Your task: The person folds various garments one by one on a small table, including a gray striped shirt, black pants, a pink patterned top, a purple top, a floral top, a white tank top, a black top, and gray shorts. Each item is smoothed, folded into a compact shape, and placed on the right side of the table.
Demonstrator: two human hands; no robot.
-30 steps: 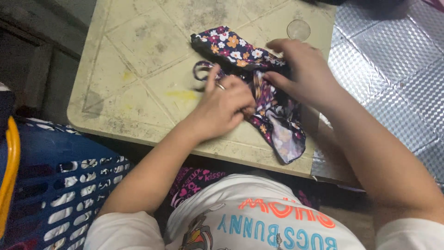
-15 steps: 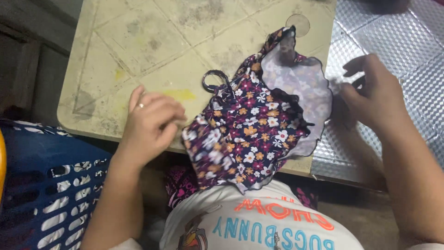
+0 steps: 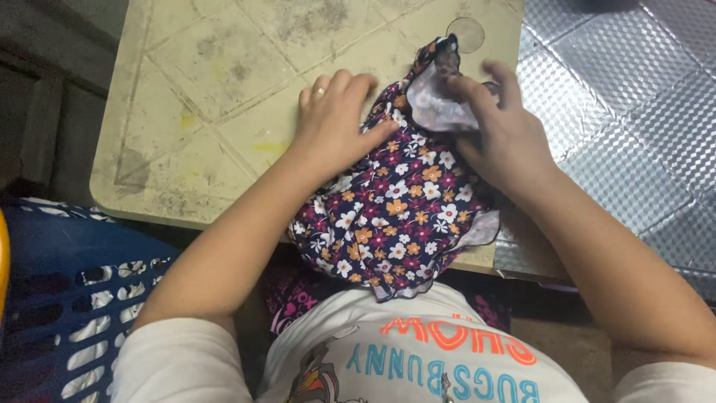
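Two hands: both of yours lie on one floral garment (image 3: 395, 216) spread over the near edge of the counter (image 3: 216, 89).
Left hand (image 3: 335, 123): you press it palm down, fingers spread flat, on the garment's upper left part; a ring (image 3: 318, 91) shows on one finger. It grasps nothing.
Right hand (image 3: 496, 130): your fingers pinch the turned-up pale inner side of the cloth at the garment's top, so this hand is clenched on the fabric.
Garment: dark purple cloth with white and orange flowers; its lower part hangs off the counter's front edge toward your white printed shirt (image 3: 418, 358).
Counter: worn, stained, pale yellow top with scored lines; a round clear disc (image 3: 465, 33) sits near its far right corner, just beyond the garment.
Right of counter: silvery embossed sheet (image 3: 634, 89).
Lower left: blue laundry basket (image 3: 67, 298) with slotted walls, well apart from both hands.
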